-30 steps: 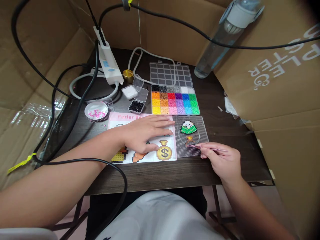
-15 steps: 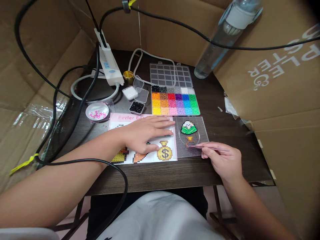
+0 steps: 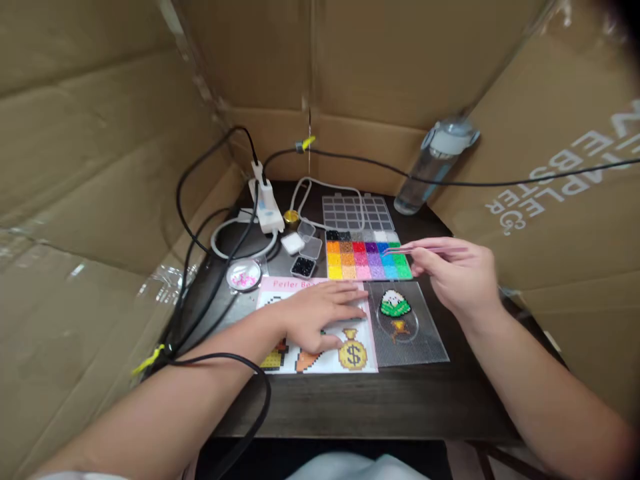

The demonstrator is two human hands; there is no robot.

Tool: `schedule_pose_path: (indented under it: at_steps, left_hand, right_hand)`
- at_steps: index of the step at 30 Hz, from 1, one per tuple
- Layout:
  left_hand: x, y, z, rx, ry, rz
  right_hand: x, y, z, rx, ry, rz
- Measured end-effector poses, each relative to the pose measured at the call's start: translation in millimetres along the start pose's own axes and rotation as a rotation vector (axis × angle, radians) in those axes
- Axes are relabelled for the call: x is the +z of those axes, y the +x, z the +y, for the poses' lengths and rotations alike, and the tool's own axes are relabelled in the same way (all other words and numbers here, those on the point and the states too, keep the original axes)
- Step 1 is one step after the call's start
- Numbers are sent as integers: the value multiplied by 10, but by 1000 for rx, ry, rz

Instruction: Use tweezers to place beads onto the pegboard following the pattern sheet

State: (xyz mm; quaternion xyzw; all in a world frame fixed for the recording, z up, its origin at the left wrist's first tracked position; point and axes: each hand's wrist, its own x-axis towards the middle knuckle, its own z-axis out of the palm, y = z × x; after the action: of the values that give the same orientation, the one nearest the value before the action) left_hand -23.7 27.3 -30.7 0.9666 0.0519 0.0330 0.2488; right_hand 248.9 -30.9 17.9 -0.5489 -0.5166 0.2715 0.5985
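Observation:
My left hand point(image 3: 320, 317) lies flat, fingers stretched, on a printed pattern sheet point(image 3: 350, 353) showing a money bag. My right hand point(image 3: 460, 277) pinches pink tweezers point(image 3: 425, 250), whose tips hover over the green end of an open bead box point(image 3: 367, 260) filled with coloured beads. A clear pegboard point(image 3: 420, 340) lies right of the sheet, carrying a green-and-white bead figure point(image 3: 395, 303) with a small orange piece below it.
A small dish of pink beads point(image 3: 243, 275), two little bead tubs point(image 3: 303, 267), a white power strip point(image 3: 267, 207) with cables and a water bottle point(image 3: 430, 167) stand at the back of the dark table point(image 3: 360, 407). Cardboard walls surround it.
My right hand has lifted the tweezers from the pegboard up to the bead box. The camera has tilted up and back. My left hand stays on the sheet.

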Motion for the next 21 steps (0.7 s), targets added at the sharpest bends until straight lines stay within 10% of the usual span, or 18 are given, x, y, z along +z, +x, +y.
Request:
schedule_pose_path:
  at_steps: [7,21]
  left_hand:
    - [35,-44,-29,-5,-26,29]
    - [6,-24,-8,-13,-40,13]
  right_hand:
    - [666,542,365,138,19,-145]
    - [775,443,573,213,-9,-138]
